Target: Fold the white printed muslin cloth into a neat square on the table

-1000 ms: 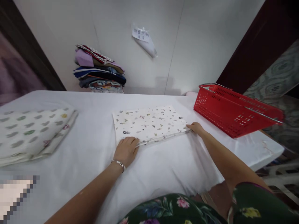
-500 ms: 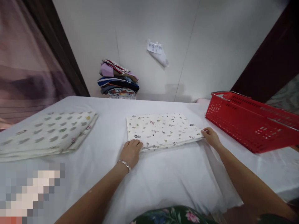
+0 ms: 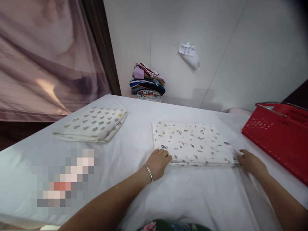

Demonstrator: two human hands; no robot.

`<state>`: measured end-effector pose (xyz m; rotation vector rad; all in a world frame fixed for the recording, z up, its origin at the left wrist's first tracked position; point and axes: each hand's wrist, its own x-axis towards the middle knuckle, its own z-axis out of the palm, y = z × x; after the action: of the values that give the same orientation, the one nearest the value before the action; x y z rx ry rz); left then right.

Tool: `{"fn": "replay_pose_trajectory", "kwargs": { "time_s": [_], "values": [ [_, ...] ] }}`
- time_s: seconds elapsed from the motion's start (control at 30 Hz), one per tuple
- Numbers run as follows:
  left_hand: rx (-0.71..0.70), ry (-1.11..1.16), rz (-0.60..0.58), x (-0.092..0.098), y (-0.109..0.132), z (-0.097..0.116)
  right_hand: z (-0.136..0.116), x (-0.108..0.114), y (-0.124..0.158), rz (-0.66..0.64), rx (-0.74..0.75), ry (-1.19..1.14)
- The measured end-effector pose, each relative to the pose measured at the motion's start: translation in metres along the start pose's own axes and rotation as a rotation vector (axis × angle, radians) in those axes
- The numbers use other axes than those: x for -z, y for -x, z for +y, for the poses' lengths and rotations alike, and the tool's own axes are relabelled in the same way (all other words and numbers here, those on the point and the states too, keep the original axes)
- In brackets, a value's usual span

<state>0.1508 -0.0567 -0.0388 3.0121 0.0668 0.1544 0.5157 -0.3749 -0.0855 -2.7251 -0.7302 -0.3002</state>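
A folded white cloth (image 3: 192,141) with small printed figures lies flat on the white-covered table (image 3: 134,128) in front of me. My left hand (image 3: 160,163), with a silver bracelet at the wrist, holds its near left corner, fingers on top and thumb hidden. At the near right corner my right hand (image 3: 251,162) pinches the cloth's edge between thumb and fingers. The cloth's folded layers show along the near side, between the two hands.
Another folded cloth (image 3: 96,125), with leaf-like prints, lies to the left. A red plastic basket (image 3: 276,131) stands at the right. Stacked fabrics (image 3: 148,81) sit beyond the table's far edge, by the wall. A pixelated patch (image 3: 69,176) hides something at front left.
My view has turned left, so everything appears farther right and more curtain shows. Both hands remain at the cloth's near corners, and its near edge now looks more level.
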Motion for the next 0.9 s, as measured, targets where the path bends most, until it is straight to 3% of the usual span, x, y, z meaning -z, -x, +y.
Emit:
{"fn": "replay_pose_trajectory", "kwargs": {
  "time_s": [0.17, 0.27, 0.37, 0.53, 0.63, 0.77, 0.9],
  "values": [
    [-0.010, -0.018, 0.008, 0.000, 0.001, 0.000, -0.032, -0.013, -0.005, -0.009, 0.301, 0.035],
    [-0.016, -0.031, 0.010, 0.000, 0.001, 0.001, -0.039, -0.029, 0.004, -0.133, 0.289, 0.110],
    [-0.009, -0.019, 0.007, 0.001, 0.003, 0.001, -0.031, -0.040, 0.008, -0.208, 0.269, 0.163],
    [0.002, 0.208, 0.021, 0.010, 0.007, -0.007, -0.030, -0.036, -0.003, -0.244, 0.285, 0.166],
    [0.025, 0.322, 0.083, 0.018, -0.006, -0.019, -0.063, -0.029, -0.011, -0.241, 0.361, 0.157],
    [0.120, 0.194, 0.153, 0.019, -0.046, -0.041, -0.129, -0.029, -0.029, -0.247, 0.406, 0.113],
    [0.317, 0.120, 0.056, 0.003, -0.078, -0.070, -0.159, -0.044, -0.052, -0.322, 0.375, 0.140]
  ]
}}
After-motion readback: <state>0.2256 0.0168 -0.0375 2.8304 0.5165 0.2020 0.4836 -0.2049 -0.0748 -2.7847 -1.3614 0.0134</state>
